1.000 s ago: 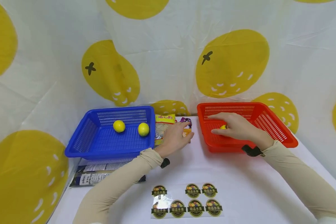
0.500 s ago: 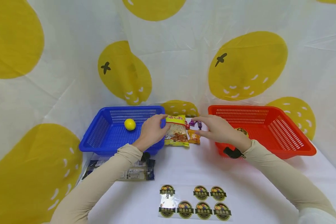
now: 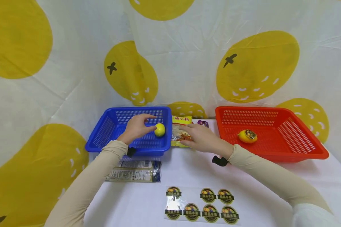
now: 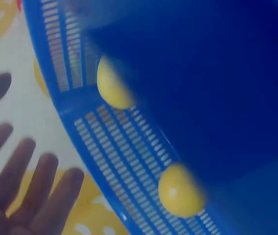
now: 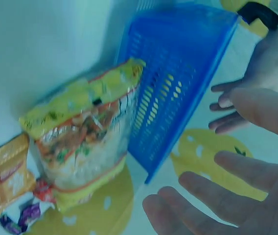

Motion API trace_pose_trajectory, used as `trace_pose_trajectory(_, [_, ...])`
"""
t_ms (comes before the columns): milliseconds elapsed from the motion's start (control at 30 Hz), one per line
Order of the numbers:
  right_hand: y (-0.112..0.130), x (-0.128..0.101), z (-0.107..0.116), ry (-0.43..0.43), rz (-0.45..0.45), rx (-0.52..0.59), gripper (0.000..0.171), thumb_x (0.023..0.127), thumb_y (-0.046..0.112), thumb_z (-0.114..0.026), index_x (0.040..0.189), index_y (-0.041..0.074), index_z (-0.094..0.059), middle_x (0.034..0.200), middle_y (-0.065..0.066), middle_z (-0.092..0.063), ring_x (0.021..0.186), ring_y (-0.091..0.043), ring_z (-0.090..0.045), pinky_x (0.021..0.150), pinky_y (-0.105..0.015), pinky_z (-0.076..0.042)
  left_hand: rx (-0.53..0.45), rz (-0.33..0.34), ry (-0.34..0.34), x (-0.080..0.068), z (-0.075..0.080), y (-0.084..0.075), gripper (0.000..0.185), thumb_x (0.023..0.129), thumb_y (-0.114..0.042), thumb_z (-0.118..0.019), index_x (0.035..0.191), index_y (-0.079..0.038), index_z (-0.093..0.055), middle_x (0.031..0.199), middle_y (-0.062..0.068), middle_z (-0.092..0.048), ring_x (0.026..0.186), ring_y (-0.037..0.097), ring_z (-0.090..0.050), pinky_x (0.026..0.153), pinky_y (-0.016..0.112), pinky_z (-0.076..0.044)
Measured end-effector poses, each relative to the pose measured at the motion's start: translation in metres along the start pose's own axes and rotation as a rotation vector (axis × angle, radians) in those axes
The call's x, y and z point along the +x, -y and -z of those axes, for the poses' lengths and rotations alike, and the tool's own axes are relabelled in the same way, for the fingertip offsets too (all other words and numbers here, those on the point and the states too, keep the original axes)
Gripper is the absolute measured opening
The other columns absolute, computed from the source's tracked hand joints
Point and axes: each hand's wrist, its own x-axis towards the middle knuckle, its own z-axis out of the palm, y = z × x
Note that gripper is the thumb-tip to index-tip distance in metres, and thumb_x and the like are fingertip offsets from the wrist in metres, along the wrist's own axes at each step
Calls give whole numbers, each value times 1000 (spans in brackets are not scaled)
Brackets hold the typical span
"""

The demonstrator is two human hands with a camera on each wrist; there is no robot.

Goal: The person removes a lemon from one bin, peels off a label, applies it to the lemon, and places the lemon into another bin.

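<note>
My left hand [image 3: 137, 127] hovers over the blue basket [image 3: 128, 152], fingers spread and holding nothing. A lemon [image 3: 159, 129] sits in that basket near the left fingertips; the hand covers a second lemon [image 4: 182, 190], which shows in the left wrist view. My right hand [image 3: 204, 138] is also empty, with fingers relaxed and apart, over the yellow-topped noodle bag [image 3: 182, 120] between the baskets. Inside the red basket [image 3: 272, 157] lies a lemon with a round dark sticker [image 3: 248, 136].
A sheet of round stickers [image 3: 201, 205] lies at the front of the white table. Dark flat packets [image 3: 133, 171] rest before the blue basket. Beside the noodle bag are an orange packet [image 5: 11, 176] and small purple-wrapped sweets [image 5: 30, 214]. A fruit-print curtain [image 3: 182, 72] hangs behind.
Both hands have moved left: the right from above the red basket to the noodle bag, the left from the bag to over the blue basket. The head view has turned slightly left.
</note>
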Motion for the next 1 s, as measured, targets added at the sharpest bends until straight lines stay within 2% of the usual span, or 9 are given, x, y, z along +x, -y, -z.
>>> trace_pose_trajectory(233, [10,14,-10,-11,65,41,64,96,46,-69,149,13,-54,140,-12,-66,108,-27,-70,93,-46,-59,3,-35,53,9,18,9,49,87,-40,-80,132,-23,-70,130,9,-71,116,33,-65,91,49,-53])
trace_pose_trajectory(300, [11,18,-13,-13,83,56,64,96,45,-69,150,13,-53,142,-11,-65,110,-27,-70,95,-47,-59,20,-38,66,12,21,12,50,87,-41,-80,132,-24,-70,130,10,-71,114,32,-64,91,49,-52])
trace_pose_trajectory(367, [12,21,-16,-13,87,65,64,96,44,-70,149,12,-54,144,-11,-63,120,-30,-68,100,-49,-56,38,-38,86,15,22,15,51,86,-42,-81,132,-25,-70,129,10,-71,112,30,-64,91,48,-52])
trace_pose_trajectory(467, [15,26,-23,1,82,61,65,97,45,-68,148,7,-54,148,-15,-59,135,-34,-59,110,-52,-49,73,-51,124,22,20,21,52,86,-42,-82,134,-26,-69,126,8,-71,109,27,-63,90,47,-52])
trace_pose_trajectory(567, [17,29,-30,23,67,45,68,98,49,-65,149,5,-52,153,-18,-54,143,-38,-51,116,-56,-42,69,-63,172,31,14,25,53,85,-38,-84,134,-26,-69,129,8,-71,111,30,-63,93,48,-52])
trace_pose_trajectory(700, [20,30,-37,17,70,8,70,98,51,-63,149,4,-52,153,-20,-53,143,-42,-49,116,-62,-38,50,-82,234,42,6,27,57,83,-32,-86,136,-24,-68,136,10,-68,117,35,-64,97,50,-53])
trace_pose_trajectory(900, [24,31,-40,15,40,9,66,99,51,-62,146,5,-56,151,-20,-55,143,-41,-50,117,-65,-35,72,-100,304,55,-5,29,62,80,-29,-88,137,-20,-67,135,10,-69,110,30,-63,94,46,-53])
trace_pose_trajectory(1000, [25,31,-41,24,33,10,65,100,51,-61,146,6,-57,152,-19,-54,144,-40,-48,118,-65,-34,85,-113,336,60,-11,30,65,78,-29,-89,138,-18,-67,137,8,-68,114,29,-64,97,46,-53])
